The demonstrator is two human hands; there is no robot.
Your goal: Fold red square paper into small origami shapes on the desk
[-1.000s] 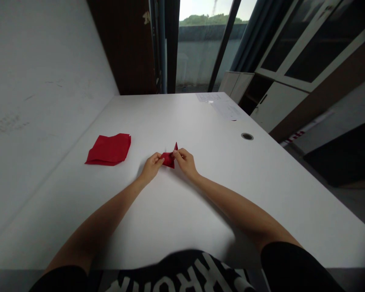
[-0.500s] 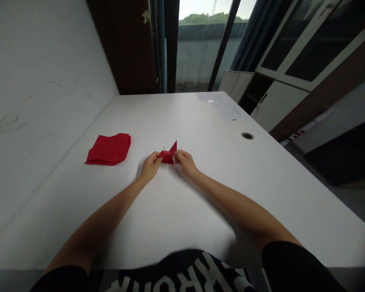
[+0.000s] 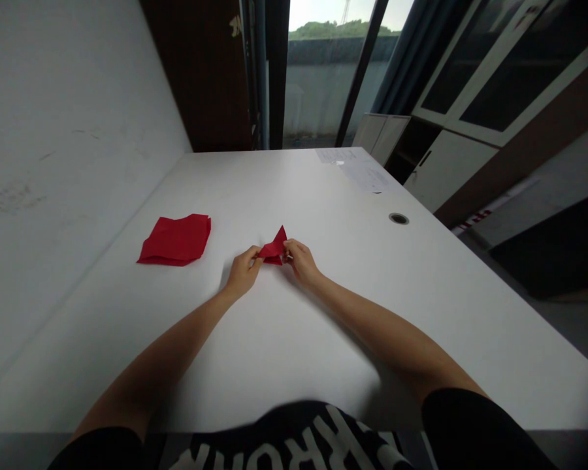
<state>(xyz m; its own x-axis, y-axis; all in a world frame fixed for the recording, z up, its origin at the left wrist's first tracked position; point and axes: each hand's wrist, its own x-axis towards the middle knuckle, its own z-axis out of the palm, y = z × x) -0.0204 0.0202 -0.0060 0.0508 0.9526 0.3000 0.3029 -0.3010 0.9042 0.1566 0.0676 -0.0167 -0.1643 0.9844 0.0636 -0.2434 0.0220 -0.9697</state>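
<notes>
Between my two hands is a small piece of folded red paper (image 3: 273,249), with one pointed flap standing up at its right side. My left hand (image 3: 244,269) pinches its left end between thumb and fingers. At the right end, my right hand (image 3: 300,258) is closed on the paper near the base of the upright flap. Part of the folds is hidden behind the fingers. A stack of red paper sheets (image 3: 176,241) lies to the left, apart from both hands.
The white table (image 3: 294,352) runs along a wall (image 3: 68,130) on the left. Printed sheets (image 3: 357,171) lie at its far right, and a round cable hole (image 3: 398,219) is set into the right side. White cabinets (image 3: 453,166) stand beyond the right edge.
The folded paper has turned and shifted slightly right, and its upright flap shows a broader face. Both hands keep their hold. The stack has not moved.
</notes>
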